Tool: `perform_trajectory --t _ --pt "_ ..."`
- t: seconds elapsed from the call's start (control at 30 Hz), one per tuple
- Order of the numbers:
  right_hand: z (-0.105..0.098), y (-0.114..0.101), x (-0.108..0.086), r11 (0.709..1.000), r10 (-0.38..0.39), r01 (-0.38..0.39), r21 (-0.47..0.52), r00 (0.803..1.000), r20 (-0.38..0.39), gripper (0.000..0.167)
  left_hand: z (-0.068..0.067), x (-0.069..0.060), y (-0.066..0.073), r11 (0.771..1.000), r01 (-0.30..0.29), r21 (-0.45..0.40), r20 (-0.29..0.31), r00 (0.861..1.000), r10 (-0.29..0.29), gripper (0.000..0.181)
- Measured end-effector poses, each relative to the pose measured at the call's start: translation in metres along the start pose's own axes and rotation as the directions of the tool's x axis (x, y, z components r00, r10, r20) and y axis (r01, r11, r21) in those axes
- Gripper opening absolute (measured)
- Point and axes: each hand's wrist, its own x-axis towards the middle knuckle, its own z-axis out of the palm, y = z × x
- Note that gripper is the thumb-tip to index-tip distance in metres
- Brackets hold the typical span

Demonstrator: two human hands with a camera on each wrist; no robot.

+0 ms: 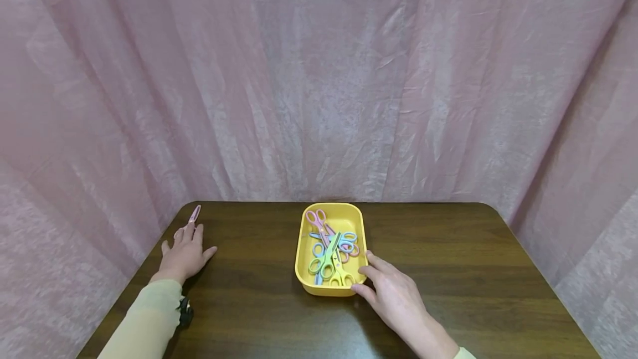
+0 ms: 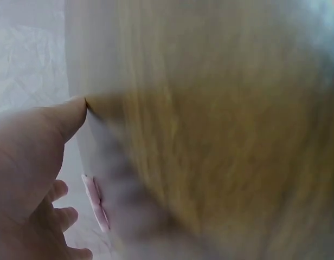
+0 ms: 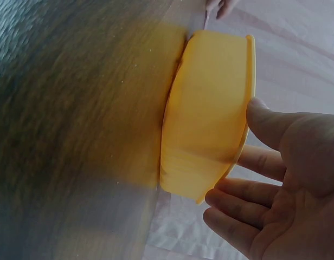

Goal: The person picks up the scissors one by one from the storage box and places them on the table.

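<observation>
One yellow tray [image 1: 301,254] stands on the dark wood surface [image 1: 448,248] in my head view, at mid-table near the back edge. I count one green pair of scissors [image 1: 327,259] and one yellow pair of scissors [image 1: 341,276] inside it; with them lie pink and blue scissors, so overlapped that I can't settle their number. One more pair, the pink scissors [image 1: 195,214], lies outside the tray at the far left corner. Two hands are in sight. I see the left hand [image 1: 182,256] with fingers spread and holding nothing, its fingertips over the handle end of that lone pair; whether they touch it I can't tell. The right hand [image 1: 396,295] grips the tray's near right corner, thumb at the near side, fingers along the right rim. One pink curtain [image 1: 349,82] hangs behind.

My left wrist view is blurred: one thumb stretched out, three fingertips below it, and one pink piece of the scissors just beside them.

My right wrist view gives me one tray, seen from outside, its contents hidden. The thumb presses the rim; the fingers are partly bent, lying about the corner.
</observation>
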Motion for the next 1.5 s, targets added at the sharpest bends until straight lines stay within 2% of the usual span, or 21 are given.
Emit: perform_trajectory --t 0.43,0.77,1.03,1.3,1.5 --pt "0.0 -0.001 -0.001 1.0 -0.002 0.002 -0.004 1.0 -0.007 0.035 0.004 -0.008 0.026 0.997 -0.065 0.038 -0.093 0.993 0.068 0.078" --pt "-0.001 -0.001 0.0 1.0 0.008 -0.008 0.001 1.0 0.012 0.037 0.0 -0.012 0.057 0.992 -0.12 0.037 -0.121 0.985 0.123 0.076" --pt "-0.002 -0.002 -0.001 1.0 0.007 -0.007 -0.003 1.0 0.011 0.036 -0.002 -0.015 0.082 0.978 -0.197 0.065 -0.169 0.964 0.206 0.075" --pt "-0.002 -0.002 -0.001 1.0 0.004 -0.004 -0.006 1.0 0.008 0.037 -0.007 -0.023 0.11 0.966 -0.249 0.075 -0.202 0.944 0.259 0.073" --pt "-0.003 -0.003 -0.001 1.0 0.014 -0.014 0.0 1.0 0.02 0.036 -0.008 -0.029 0.132 0.95 -0.297 0.094 -0.235 0.921 0.311 0.073"
